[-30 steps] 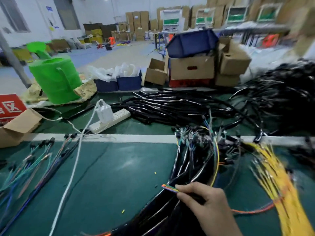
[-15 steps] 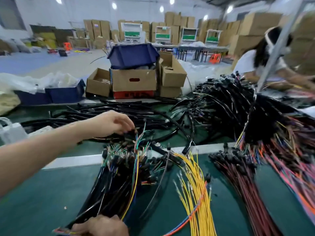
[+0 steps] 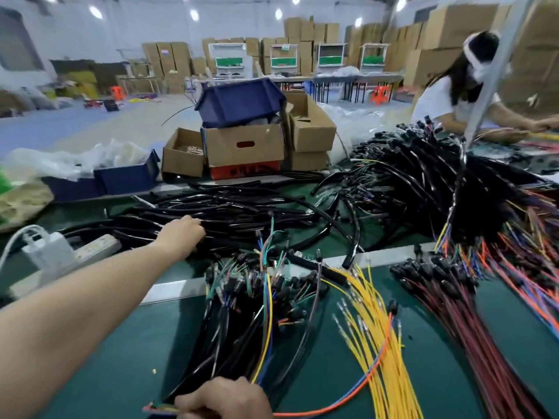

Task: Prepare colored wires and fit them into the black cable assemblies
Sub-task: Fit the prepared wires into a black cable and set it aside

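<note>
Bottom edge of the frame, just left of centre: a short bunch of multicoloured wires (image 3: 157, 407) pokes out leftward from the right hand (image 3: 223, 399), whose fingers are curled tight around it. Right above that hand, a thick bundle of black cable assemblies (image 3: 242, 313) with coloured wire tails fans up the middle of the dark green table mat (image 3: 121, 343). Up at centre-left the left hand (image 3: 181, 234) is stretched out, arm running in from the lower left, fingers bent down onto a pile of loose glossy black cables (image 3: 236, 213). The fingertips are hidden, so I cannot tell if it grips one or only touches them.

Just right of the bundle lies a spread of yellow wires with metal terminals (image 3: 372, 328), a single orange wire (image 3: 363, 385) curving across their lower part. Further right, dark red wires with black connectors (image 3: 453, 313). Above those, a big heap of black harnesses (image 3: 423, 182). At left, a white power strip (image 3: 90, 249) with a white charger (image 3: 48, 252) plugged in. Behind the cables, brown cardboard boxes (image 3: 242, 146) topped by a tilted blue plastic bin (image 3: 239, 101). Upper right, another person in white (image 3: 447, 98) leans over the table.
</note>
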### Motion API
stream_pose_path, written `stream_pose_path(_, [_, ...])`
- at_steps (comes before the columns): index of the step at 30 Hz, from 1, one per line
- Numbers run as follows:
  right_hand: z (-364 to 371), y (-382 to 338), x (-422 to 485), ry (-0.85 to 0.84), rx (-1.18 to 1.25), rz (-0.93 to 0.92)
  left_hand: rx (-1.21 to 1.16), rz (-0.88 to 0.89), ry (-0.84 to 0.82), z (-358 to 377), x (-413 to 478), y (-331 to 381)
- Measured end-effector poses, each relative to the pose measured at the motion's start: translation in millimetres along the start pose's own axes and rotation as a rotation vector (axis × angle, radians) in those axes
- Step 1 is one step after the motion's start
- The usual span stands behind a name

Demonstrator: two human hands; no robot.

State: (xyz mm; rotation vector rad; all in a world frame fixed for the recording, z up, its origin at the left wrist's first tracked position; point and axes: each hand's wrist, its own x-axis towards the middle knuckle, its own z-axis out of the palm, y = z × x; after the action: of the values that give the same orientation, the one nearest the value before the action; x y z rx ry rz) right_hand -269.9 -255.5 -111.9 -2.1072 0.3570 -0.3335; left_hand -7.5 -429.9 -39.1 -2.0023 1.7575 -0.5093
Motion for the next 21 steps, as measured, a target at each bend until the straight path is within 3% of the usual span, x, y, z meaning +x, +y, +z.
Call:
stream_pose_path(1, [-23.5,-5.1,7.6,0.194,0.039,0.066,-0.031,0.008,0.014,-8.0,-2.2,-5.1])
stream_pose_path(3, [-32.5,-7.6,-7.5,0.395,0.054,0.025,-0.011,0.069,0.125,-27.7,-8.4,-21.3])
stream_pose_path(8, [-25.4,-20.2,-4.2,0.450,0.184,0.055,-0.205,0.212,0.401,-89.1,-55.3,-48.6])
stream_pose_path(12, [-25.4,-29.5,-9.2,0.492,0.273,0.082,-0.618,0.328,0.675,-138.8,-138.8,-37.8])
stream_pose_path(14, [-28.6,-31.2,-9.2,0.487,0.316,0.100,-0.724,0.358,0.659,-137.0,-184.7,-23.7])
stream_pose_path(19, [-34.3,-35.3,-13.4,0.445,0.463,0.093,-1.082,0.140,0.455,-61.7,-273.4,24.2])
stream_pose_path(21, [-36.1,-38.1,-14.6,0.425,0.510,0.077,-1.114,0.100,0.398,-32.3,-288.0,46.7])
